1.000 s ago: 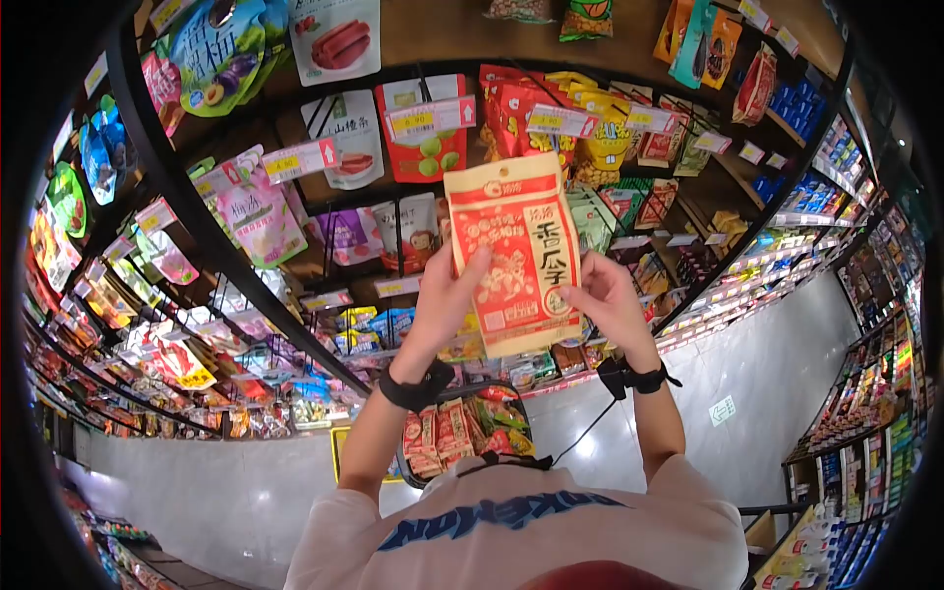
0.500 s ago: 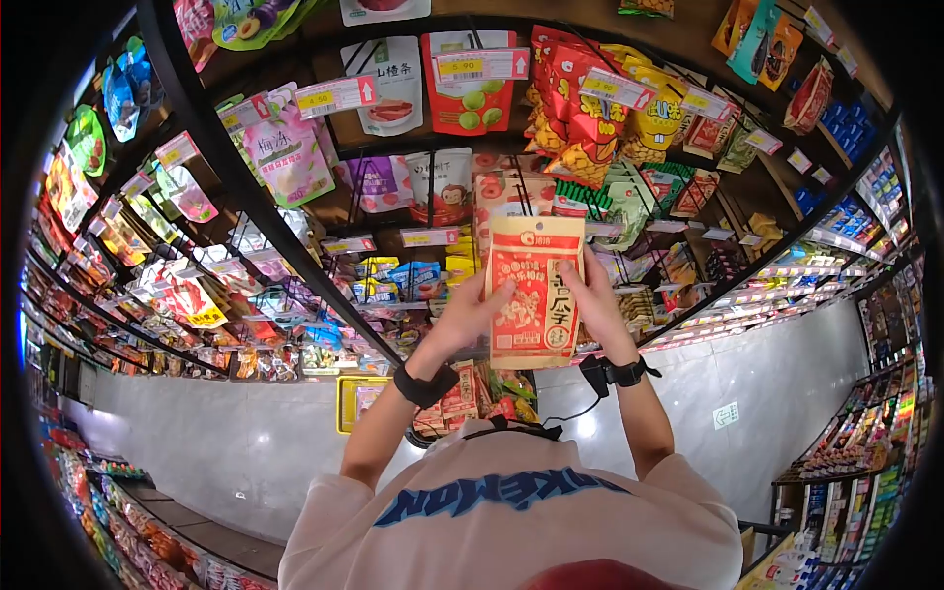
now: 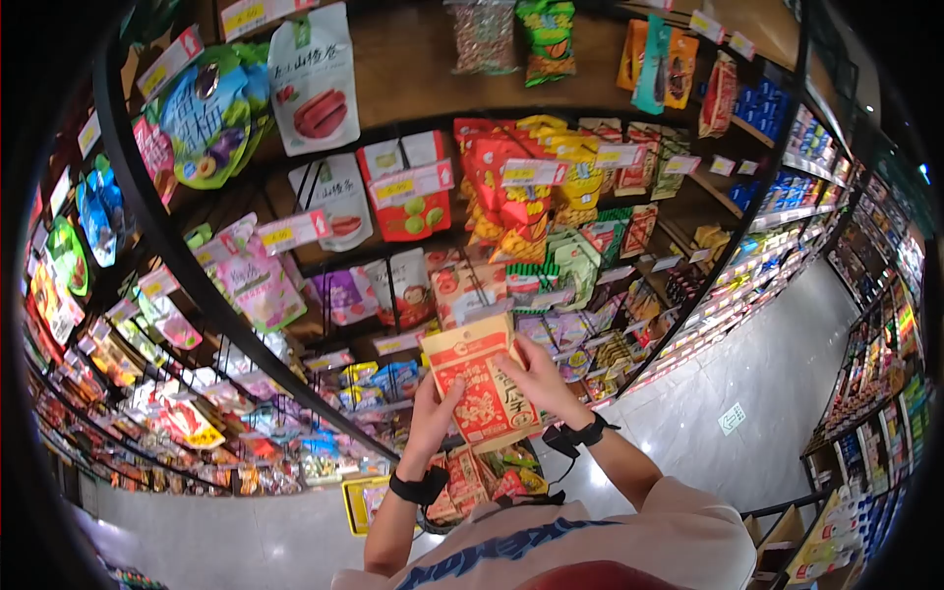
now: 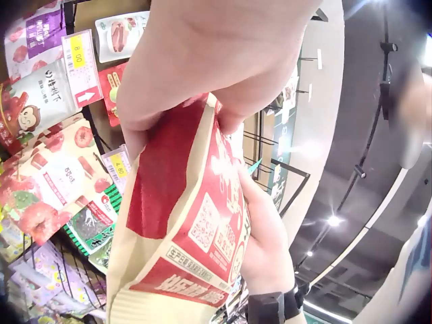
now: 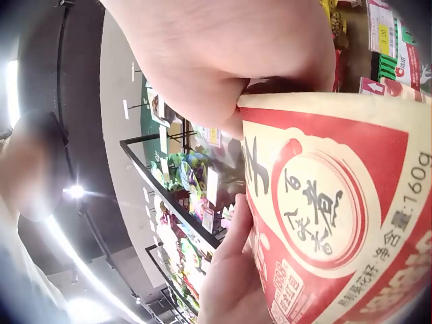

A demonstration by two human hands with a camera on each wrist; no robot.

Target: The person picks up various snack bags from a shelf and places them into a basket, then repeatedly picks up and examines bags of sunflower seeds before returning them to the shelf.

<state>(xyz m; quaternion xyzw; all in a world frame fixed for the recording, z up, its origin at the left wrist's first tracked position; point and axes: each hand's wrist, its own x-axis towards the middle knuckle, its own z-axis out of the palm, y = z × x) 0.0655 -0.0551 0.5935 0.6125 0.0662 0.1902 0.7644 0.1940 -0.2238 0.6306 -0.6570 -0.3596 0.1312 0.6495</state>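
Note:
A cream-and-red paper bag of sunflower seeds [image 3: 482, 383] is held between both hands in front of the chest, tilted in the head view. The left hand [image 3: 431, 418] grips its left edge, thumb on the printed front. On the opposite edge, the right hand [image 3: 543, 379] holds it with the thumb over the front. From the left wrist, the bag [image 4: 202, 229] shows its folded side and bottom. The right wrist view brings the printed front [image 5: 317, 196] close, with "160g" near its edge.
Below the hands, a basket holds several red snack bags [image 3: 462, 482]; a yellow basket [image 3: 354, 506] stands beside it. Ahead, racks carry hanging snacks, including red bags [image 3: 492, 177] and a pink pouch [image 3: 258, 280], with price tags [image 3: 534, 173] sticking out. Grey floor [image 3: 688, 433] extends right.
Both hands have brought the bag lower and nearer the body since one second ago, and it now leans the other way. The head view has shifted too. Both hands keep their hold.

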